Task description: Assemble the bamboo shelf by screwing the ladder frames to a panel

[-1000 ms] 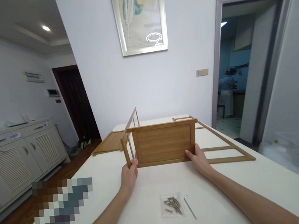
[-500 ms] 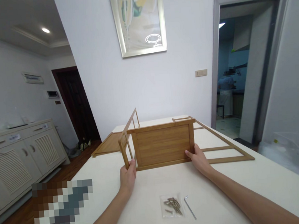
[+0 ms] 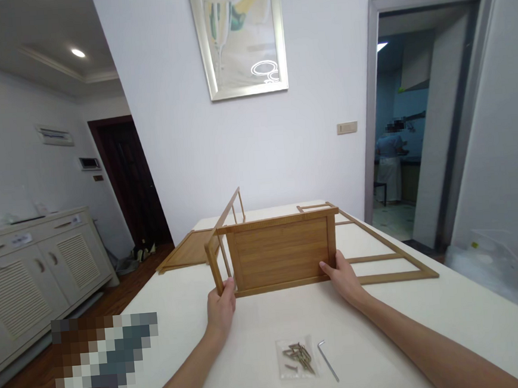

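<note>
A brown wooden panel (image 3: 284, 252) stands on its long edge on the white table (image 3: 179, 320). My right hand (image 3: 344, 277) grips its right end, thumb on the front face. At the panel's left end, a narrow ladder-like wooden frame (image 3: 213, 266) stands upright and runs away from me. My left hand (image 3: 221, 304) is closed round the near lower part of that frame, beside the panel's lower left corner. Whether frame and panel touch there is hard to tell. Nearer me lie a clear bag of screws (image 3: 295, 358) and a hex key (image 3: 328, 360).
Another wooden frame (image 3: 420, 275) lies flat at the right behind the panel. A flat wooden board (image 3: 189, 250) rests at the back left. Beyond the table are a white wall, a cabinet (image 3: 36, 271) on the left, and a person (image 3: 390, 154) through the doorway.
The far end of the upright ladder-like frame has shifted slightly right, towards the panel. Both hands keep their grips. The whole view has shifted slightly.
</note>
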{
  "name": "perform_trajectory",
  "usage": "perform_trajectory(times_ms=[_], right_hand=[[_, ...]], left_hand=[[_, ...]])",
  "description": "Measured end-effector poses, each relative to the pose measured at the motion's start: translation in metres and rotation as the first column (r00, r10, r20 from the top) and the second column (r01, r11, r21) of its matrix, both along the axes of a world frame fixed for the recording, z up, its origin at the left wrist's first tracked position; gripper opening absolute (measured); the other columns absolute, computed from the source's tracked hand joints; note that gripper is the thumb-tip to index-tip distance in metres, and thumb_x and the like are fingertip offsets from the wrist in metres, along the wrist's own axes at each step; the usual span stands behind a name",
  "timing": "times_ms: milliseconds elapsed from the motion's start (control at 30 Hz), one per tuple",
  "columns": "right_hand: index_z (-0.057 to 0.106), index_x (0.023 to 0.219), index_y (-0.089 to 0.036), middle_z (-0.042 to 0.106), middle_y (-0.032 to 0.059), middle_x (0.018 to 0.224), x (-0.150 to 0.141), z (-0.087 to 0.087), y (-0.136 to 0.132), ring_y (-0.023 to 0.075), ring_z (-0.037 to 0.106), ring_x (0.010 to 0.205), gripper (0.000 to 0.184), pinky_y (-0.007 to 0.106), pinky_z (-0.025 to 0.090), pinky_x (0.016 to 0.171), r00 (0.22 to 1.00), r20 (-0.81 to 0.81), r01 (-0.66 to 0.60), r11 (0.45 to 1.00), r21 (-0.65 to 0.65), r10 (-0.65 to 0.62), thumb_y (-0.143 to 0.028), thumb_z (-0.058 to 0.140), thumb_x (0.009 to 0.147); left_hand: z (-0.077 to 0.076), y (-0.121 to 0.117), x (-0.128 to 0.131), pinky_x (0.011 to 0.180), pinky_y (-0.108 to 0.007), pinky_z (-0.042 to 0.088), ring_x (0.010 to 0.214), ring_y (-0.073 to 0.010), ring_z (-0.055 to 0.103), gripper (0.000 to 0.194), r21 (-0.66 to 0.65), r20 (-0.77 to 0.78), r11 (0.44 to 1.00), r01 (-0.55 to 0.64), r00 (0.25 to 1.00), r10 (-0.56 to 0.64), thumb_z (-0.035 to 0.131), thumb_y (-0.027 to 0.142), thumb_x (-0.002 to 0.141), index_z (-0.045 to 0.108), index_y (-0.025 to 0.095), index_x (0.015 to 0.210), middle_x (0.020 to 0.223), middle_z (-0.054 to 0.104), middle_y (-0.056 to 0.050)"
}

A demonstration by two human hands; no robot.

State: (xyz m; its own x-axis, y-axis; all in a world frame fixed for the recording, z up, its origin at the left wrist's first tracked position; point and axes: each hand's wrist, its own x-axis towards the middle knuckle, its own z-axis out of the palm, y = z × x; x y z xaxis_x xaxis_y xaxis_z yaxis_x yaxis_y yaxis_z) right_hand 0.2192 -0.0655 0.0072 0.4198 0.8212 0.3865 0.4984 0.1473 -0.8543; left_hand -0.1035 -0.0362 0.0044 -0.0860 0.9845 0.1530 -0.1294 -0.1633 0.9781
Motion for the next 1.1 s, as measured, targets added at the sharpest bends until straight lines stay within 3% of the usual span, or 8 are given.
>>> perform_trajectory(times_ms=[500,1100], right_hand=[[0.05,0.123,-0.026,0.063,0.0054,0.12,0.0016,-0.0026,0.0025,0.028,0.055,0.117,0.047,0.046,0.043,0.1,1.0,-0.018,0.004,1.0,0.011,-0.004,-0.033,0.059,0.078],[0.049,0.122,-0.025,0.063,0.0063,0.118,-0.001,-0.0008,-0.0003,0.0289,0.054,0.117,0.046,0.047,0.042,0.1,0.999,0.013,0.035,0.999,-0.004,-0.035,-0.034,0.058,0.078]], left_hand=[[0.0039,0.0007,-0.0076,0.035,-0.02,0.015,0.035,-0.0044,0.024,0.054,-0.007,0.037,0.999,-0.052,0.998,0.052,0.062,0.062,0.073,0.033,0.022,0.051,0.041,0.027,0.009],[0.0013,-0.0053,-0.0011,0.036,-0.02,0.017,0.037,-0.0053,0.026,0.053,-0.009,-0.009,1.0,-0.004,1.0,0.004,0.062,0.061,0.075,0.033,0.022,0.052,0.041,0.029,0.008]])
